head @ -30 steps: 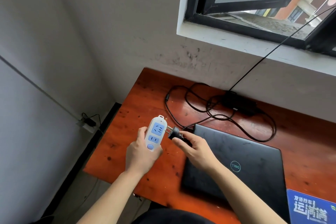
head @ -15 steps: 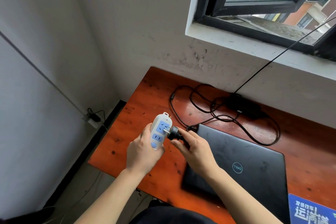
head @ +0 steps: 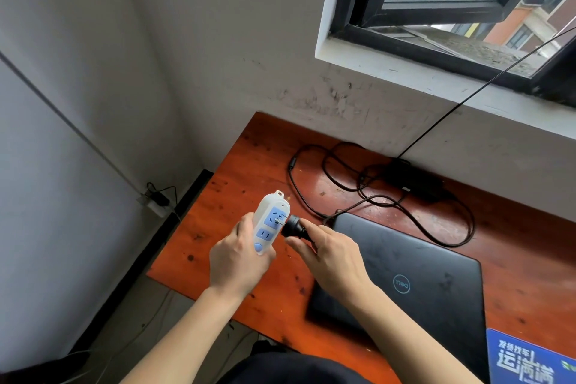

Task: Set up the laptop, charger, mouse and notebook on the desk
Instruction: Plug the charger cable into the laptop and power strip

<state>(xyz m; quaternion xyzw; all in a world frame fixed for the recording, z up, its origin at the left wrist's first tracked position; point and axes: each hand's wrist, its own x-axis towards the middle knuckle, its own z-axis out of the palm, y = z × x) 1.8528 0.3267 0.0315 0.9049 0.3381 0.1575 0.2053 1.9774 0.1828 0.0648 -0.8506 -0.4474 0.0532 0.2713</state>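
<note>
My left hand [head: 238,256] grips a white power strip [head: 270,221] with blue sockets, held upright above the desk's left end. My right hand [head: 330,254] pinches the black charger plug [head: 294,227]; its metal prongs sit partly inside the strip's upper socket. The plug's cable loops back over the red-brown desk [head: 246,165] to the black charger brick [head: 414,179] near the wall. A closed black laptop [head: 414,277] lies flat to the right of my hands. A blue notebook [head: 526,358] shows at the bottom right corner. No mouse is in view.
A grey wall rises behind the desk, with a window sill [head: 436,84] above and a thin black cable [head: 486,84] running up to the window. On the left wall near the floor sits a wall outlet [head: 156,201] with a plug in it.
My right hand has brought the plug leftward from a gap beside the strip until its prongs entered the upper socket. The strip is tilted slightly more upright.
</note>
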